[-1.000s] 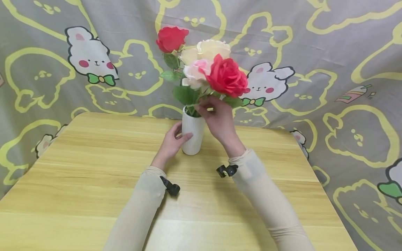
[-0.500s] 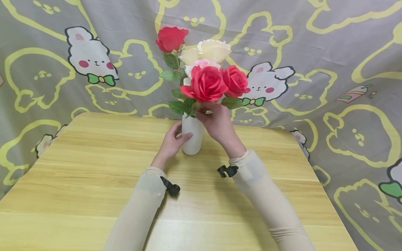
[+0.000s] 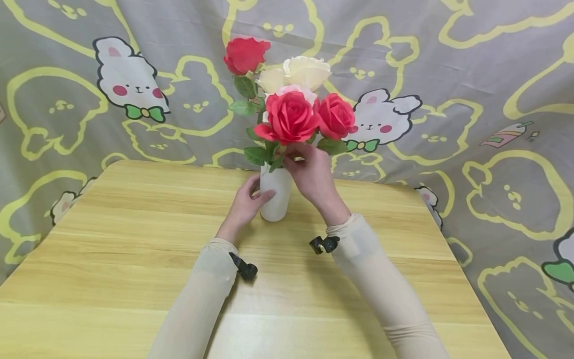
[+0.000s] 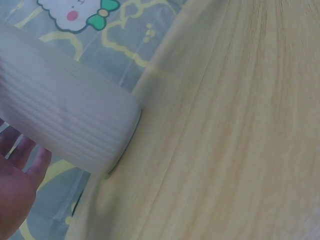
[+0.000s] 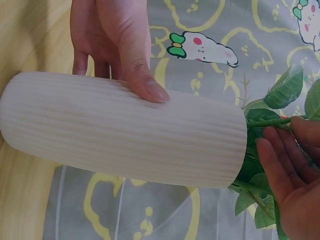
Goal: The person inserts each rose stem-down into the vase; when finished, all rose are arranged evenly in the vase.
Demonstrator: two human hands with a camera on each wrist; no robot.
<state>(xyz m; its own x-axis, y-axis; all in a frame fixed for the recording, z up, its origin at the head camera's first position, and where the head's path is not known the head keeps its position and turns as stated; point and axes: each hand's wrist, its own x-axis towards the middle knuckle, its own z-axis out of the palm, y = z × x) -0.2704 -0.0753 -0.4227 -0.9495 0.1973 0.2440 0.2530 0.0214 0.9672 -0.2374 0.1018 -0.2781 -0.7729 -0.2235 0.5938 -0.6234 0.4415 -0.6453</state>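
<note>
So the left hand (image 3: 244, 204) is steadying the white ribbed vase (image 3: 274, 192), fingers curled round its side with the thumb lying across the front, and the vase is standing upright toward the far middle of the wooden table (image 3: 134, 259). The right hand (image 3: 314, 177) is sitting right at the vase mouth, fingers closed around the green stem (image 5: 267, 121) of the front red rose (image 3: 290, 115), just under the bloom. That rose is sitting low in front of the bunch, with another red rose (image 3: 337, 115) just beside it, a pink one peeking out behind, cream roses (image 3: 298, 72) above, and one tall red rose (image 3: 244, 54) at the top left. If I'm judging it right, this is the fiddly bit of settling a stem in with the rest. I'd be holding the stem low like that rather than by the petals, feeding it straight down instead of sideways so the leaves (image 3: 262, 152) aren't catching on the rim, and pressing the vase down firmly since a tall bunch is making it top-heavy.
</note>
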